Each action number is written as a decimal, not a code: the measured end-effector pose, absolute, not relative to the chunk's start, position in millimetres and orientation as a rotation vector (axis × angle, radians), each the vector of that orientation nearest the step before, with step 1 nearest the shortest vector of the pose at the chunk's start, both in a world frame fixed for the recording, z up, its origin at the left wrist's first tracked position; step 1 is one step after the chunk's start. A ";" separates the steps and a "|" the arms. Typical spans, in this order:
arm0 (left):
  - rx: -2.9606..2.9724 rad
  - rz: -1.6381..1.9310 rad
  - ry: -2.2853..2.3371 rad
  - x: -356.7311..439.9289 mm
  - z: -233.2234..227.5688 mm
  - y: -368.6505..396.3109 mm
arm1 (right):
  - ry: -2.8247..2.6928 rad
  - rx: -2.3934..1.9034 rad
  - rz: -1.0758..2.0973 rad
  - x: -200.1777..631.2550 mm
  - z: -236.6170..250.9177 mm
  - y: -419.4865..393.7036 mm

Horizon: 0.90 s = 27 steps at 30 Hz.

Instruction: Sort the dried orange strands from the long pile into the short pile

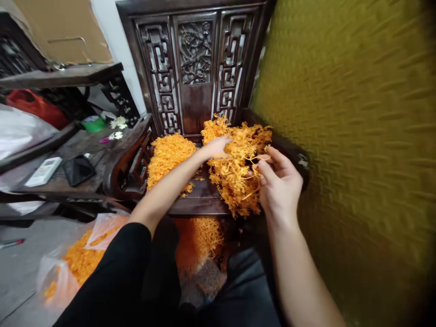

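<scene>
"Where's the orange tangle (pixel 235 175)?"

"Right side of the dark chair seat (pixel 204 205), beside the orange heap (pixel 172 156)."

"And the grip?"

"The right hand (pixel 282 181) pinches a thin strand (pixel 254 159) at the near right; I can't tell whether the left hand (pixel 218 146), at the far left, clasps anything."

"How might it handle?"

"Probably light, springy, easily snapped. Hold stalks, sparing the frilly tips."

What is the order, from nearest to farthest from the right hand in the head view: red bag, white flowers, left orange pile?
1. Left orange pile: on the seat, left of the right hand.
2. White flowers: farther left, on the dark wood surface.
3. Red bag: at the far left.
</scene>
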<state>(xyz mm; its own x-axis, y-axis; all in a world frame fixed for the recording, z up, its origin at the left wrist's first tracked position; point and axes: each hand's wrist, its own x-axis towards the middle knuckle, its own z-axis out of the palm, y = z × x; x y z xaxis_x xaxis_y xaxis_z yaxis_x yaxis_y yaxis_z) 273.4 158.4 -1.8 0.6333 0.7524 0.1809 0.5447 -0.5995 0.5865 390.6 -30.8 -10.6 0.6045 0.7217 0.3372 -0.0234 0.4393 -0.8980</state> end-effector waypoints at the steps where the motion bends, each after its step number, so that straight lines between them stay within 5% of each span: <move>1: 2.391 0.541 1.016 255.1 6.3 157.3 | -0.835 -1.007 0.523 389.5 -9.6 -31.5; 12: 1.772 0.943 0.827 86.2 44.9 -8.5 | -1.378 -0.858 1.030 300.8 9.6 -49.5; 23: 2.150 1.112 0.982 43.9 9.9 -43.3 | -1.755 -1.225 0.836 242.8 -5.5 -70.0; 27: 2.006 1.537 1.001 32.3 23.5 -20.6 | -1.772 -1.350 0.724 249.6 2.1 -82.8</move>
